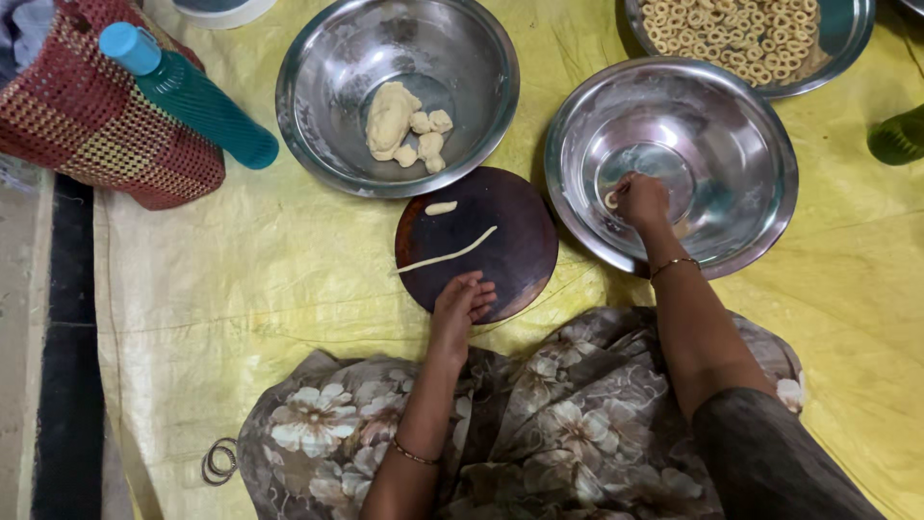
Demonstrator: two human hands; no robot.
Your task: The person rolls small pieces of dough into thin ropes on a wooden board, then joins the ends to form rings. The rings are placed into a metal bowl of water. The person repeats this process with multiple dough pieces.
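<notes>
My left hand (461,304) rests with fingers spread on the near edge of a round dark wooden board (510,220). On the board lie a thin rolled rope of dough (449,255) and a small dough bit (441,207). My right hand (641,199) reaches into a steel bowl (760,144) on the right, fingers closed on a small dough ring (611,199) at the bowl's bottom. Another steel bowl (327,58) behind the board holds dough lumps (399,125).
A steel plate (847,39) at the top right is full of dough rings. A teal bottle (188,91) leans on a red woven basket (87,125) at the left. Everything sits on a yellow sheet (241,289). A green object (897,137) lies at the right edge.
</notes>
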